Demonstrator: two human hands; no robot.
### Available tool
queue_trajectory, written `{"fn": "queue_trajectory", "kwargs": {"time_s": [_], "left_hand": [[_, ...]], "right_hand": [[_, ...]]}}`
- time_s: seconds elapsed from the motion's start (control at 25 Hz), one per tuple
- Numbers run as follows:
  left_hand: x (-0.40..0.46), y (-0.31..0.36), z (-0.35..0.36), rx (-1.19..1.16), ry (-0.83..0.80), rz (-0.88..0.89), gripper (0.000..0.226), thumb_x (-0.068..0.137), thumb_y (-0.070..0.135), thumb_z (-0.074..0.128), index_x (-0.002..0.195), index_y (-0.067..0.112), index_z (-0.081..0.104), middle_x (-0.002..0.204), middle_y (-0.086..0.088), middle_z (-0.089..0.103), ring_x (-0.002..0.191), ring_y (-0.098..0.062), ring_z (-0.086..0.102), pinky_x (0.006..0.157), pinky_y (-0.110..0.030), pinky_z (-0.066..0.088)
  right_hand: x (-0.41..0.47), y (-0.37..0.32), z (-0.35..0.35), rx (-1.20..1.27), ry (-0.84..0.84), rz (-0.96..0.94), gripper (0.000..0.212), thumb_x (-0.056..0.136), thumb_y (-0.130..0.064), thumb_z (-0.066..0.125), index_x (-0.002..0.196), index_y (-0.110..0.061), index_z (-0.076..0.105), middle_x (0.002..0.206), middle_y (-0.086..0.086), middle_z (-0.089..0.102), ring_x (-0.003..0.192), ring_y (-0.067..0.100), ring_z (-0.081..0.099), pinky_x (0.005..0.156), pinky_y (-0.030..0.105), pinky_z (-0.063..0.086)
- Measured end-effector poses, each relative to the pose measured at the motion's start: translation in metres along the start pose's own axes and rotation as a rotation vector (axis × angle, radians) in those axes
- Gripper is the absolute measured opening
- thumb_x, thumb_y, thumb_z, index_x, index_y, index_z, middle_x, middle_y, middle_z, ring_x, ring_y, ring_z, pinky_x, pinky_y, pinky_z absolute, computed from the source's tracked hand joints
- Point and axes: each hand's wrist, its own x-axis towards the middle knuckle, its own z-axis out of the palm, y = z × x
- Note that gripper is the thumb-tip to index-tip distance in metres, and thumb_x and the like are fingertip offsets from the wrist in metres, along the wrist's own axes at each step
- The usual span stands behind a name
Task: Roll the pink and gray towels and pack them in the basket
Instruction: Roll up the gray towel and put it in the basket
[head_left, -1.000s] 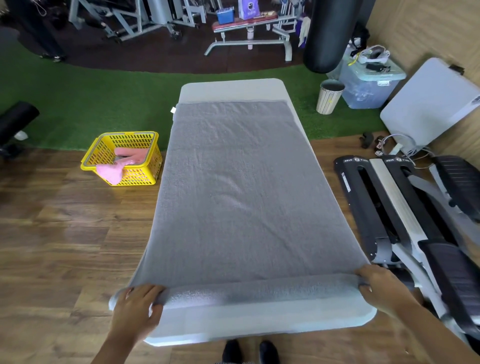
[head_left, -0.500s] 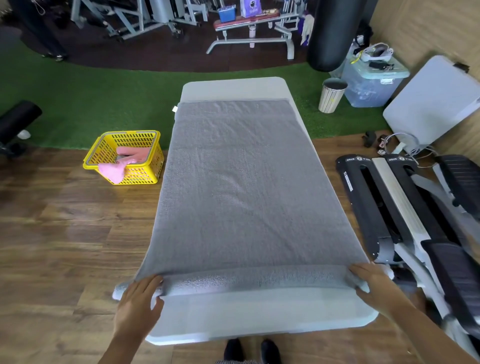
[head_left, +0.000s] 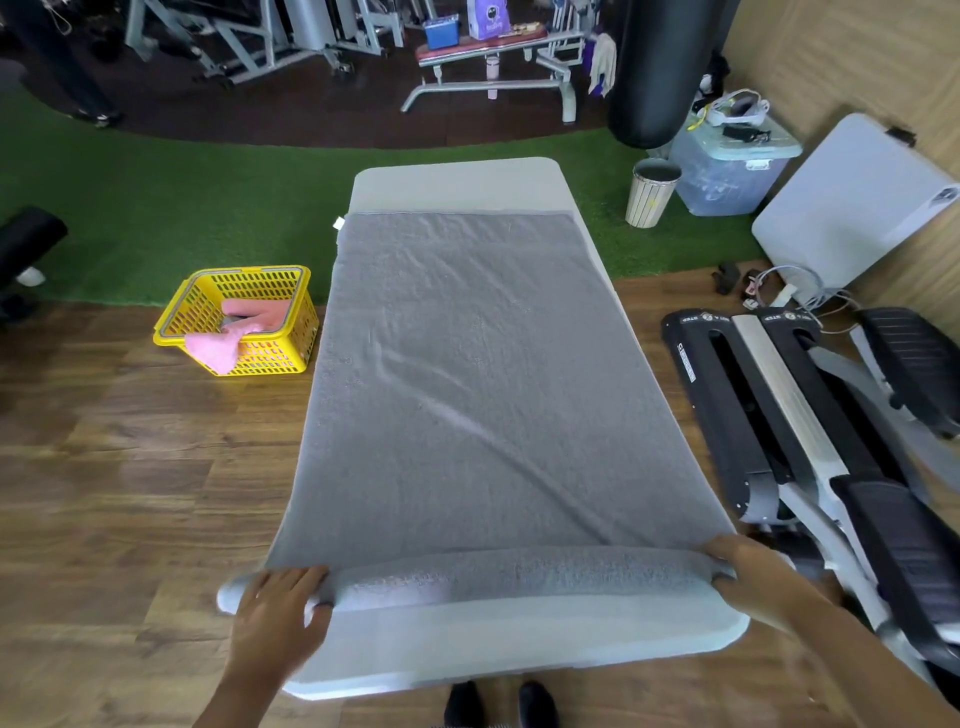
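The gray towel (head_left: 467, 374) lies spread along a light gray padded table (head_left: 519, 639), its near end rolled into a thick tube across the table's width. My left hand (head_left: 280, 613) presses on the left end of the roll with fingers spread and fairly straight. My right hand (head_left: 753, 577) grips the right end of the roll, fingers curled over it. A diagonal crease runs across the flat part of the towel. The yellow basket (head_left: 270, 358) stands on the floor to the left, with the pink towel (head_left: 223, 348) inside and draped over its near rim.
Black exercise equipment (head_left: 810, 441) lies close on the right of the table. A small bin (head_left: 652, 192), a plastic box (head_left: 727, 166) and a white panel (head_left: 852, 208) stand at the far right. Green turf and gym benches lie beyond. Wooden floor surrounds the table.
The roll has grown thicker and moved a little farther up the table. A diagonal crease has appeared in the flat part of the towel. Both hands stay at the roll's ends.
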Motion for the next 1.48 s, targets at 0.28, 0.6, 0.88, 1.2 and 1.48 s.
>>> {"fn": "queue_trajectory", "kwargs": {"time_s": [0.28,0.6,0.88,1.2,1.48], "left_hand": [[-0.003,0.000,0.007,-0.037,0.120,0.079,0.042,0.070,0.029,0.043,0.099,0.010,0.067,0.099,-0.005,0.068,0.094,-0.024,0.058,0.098,-0.035,0.034],[0.001,0.003,0.007,-0.067,0.113,0.106,0.038,0.069,0.033,0.045,0.090,0.014,0.070,0.088,0.005,0.068,0.091,-0.012,0.056,0.100,-0.029,0.029],[0.000,0.007,0.014,-0.031,0.228,0.114,0.034,0.070,0.026,0.040,0.082,0.014,0.070,0.075,0.006,0.066,0.076,-0.013,0.057,0.083,-0.036,0.036],[-0.011,-0.005,0.023,0.068,0.219,0.106,0.033,0.077,0.021,0.035,0.091,0.013,0.064,0.082,0.000,0.064,0.080,-0.019,0.055,0.084,-0.043,0.036],[-0.011,-0.001,0.019,0.064,0.184,0.071,0.031,0.078,0.021,0.035,0.092,0.015,0.062,0.080,0.003,0.064,0.075,-0.018,0.062,0.083,-0.039,0.035]], "right_hand": [[-0.001,0.006,0.020,-0.024,0.472,-0.231,0.035,0.057,0.010,0.075,0.088,-0.005,0.069,0.085,0.006,0.068,0.072,0.028,0.065,0.073,0.044,0.053],[0.002,0.009,0.014,0.026,0.217,-0.106,0.040,0.060,-0.009,0.075,0.099,-0.019,0.069,0.087,-0.003,0.068,0.083,0.022,0.064,0.075,0.028,0.048],[0.003,0.001,0.001,-0.064,0.238,-0.176,0.024,0.067,-0.015,0.057,0.088,-0.021,0.068,0.076,-0.015,0.052,0.073,0.015,0.062,0.060,0.024,0.043],[0.013,-0.013,0.025,-0.204,0.332,-0.293,0.029,0.046,-0.006,0.051,0.067,-0.021,0.065,0.066,-0.009,0.059,0.065,0.013,0.059,0.082,0.024,0.034],[0.010,-0.022,0.022,-0.160,0.317,-0.234,0.028,0.038,-0.004,0.068,0.049,-0.026,0.056,0.046,-0.007,0.055,0.045,0.012,0.057,0.048,0.024,0.047]]}}
